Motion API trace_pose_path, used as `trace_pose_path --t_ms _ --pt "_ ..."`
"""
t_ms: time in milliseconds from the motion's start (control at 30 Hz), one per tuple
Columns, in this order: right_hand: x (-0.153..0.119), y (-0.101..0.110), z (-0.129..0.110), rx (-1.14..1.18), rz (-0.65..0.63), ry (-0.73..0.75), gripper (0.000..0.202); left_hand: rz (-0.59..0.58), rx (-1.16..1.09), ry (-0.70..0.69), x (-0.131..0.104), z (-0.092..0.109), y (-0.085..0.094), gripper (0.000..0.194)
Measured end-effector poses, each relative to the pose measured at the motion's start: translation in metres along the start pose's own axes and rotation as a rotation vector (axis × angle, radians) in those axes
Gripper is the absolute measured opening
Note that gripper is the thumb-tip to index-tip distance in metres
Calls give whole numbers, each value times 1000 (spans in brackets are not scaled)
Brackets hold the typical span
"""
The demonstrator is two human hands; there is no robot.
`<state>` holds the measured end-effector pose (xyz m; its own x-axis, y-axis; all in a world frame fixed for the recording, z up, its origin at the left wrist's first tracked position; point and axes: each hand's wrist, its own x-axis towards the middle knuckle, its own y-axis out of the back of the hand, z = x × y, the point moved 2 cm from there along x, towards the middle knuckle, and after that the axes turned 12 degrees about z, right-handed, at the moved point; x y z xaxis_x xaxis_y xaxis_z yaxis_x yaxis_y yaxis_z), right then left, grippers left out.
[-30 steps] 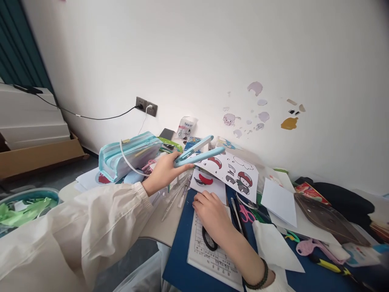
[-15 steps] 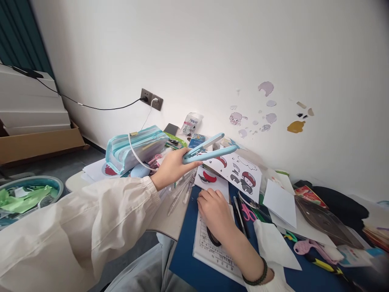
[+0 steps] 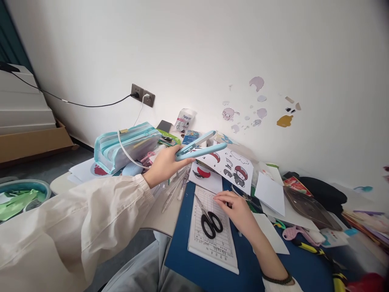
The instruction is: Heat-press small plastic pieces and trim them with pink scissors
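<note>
A: Where are we with this?

B: At a holding step, I'd judge. Our left hand (image 3: 162,166) grips the light-blue, two-armed plastic clamp tool (image 3: 209,150) near its hinged end, and its arms stand apart in a narrow V.

A: And where does it lie from the hand?

B: The hinged end is in our grasp; the arms reach out past our fingers, to the right and towards the wall, in front of the white paper sheet printed with red-and-grey cartoon figures (image 3: 225,162). Whether they touch it, we can't tell.

A: What about our right hand (image 3: 238,209)?

B: Its fingers curl loosely beside the white, gridded paper pad (image 3: 223,245). We can't tell whether they pinch anything small. The black-handled metal scissors (image 3: 203,209) lie on the pad, out of our grasp.

A: So what does the next move call for?

B: If we mean to use the clamp tool, a steady left grip and a flat piece placed between the arms before we squeeze. We'd also want slack in the thin white cable (image 3: 122,146) looping over the clear, blue-trimmed pouch (image 3: 106,153); it could snag there.
</note>
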<state>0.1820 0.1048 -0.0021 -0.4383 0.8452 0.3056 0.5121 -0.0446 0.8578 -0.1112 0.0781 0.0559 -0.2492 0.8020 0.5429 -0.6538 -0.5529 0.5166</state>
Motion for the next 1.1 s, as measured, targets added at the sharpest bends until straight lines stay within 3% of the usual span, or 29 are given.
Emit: trace_pose_path --t_ms 300,400,533,667,800,900,1000,1100 --pt "-6 -1 8 49 127 -78 25 -13 81 -7 1 5 2 32" --pt "-10 -3 11 97 161 -81 27 5 143 -43 1 12 11 33" --pt "-15 -11 15 166 177 -66 30 58 278 -101 7 29 43 41" --pt "-14 -16 21 212 168 -36 32 60 468 -154 33 40 88 47" --pt "-13 -16 18 226 222 -50 28 -62 681 -187 76 27 124 44" --pt "-15 -16 11 231 284 -70 29 -187 818 -196 105 6 136 38" --pt "-16 -16 5 232 325 -76 28 -293 909 -217 123 -10 132 34" --pt "-17 -17 1 224 343 -73 25 -409 945 -252 136 -19 113 34"
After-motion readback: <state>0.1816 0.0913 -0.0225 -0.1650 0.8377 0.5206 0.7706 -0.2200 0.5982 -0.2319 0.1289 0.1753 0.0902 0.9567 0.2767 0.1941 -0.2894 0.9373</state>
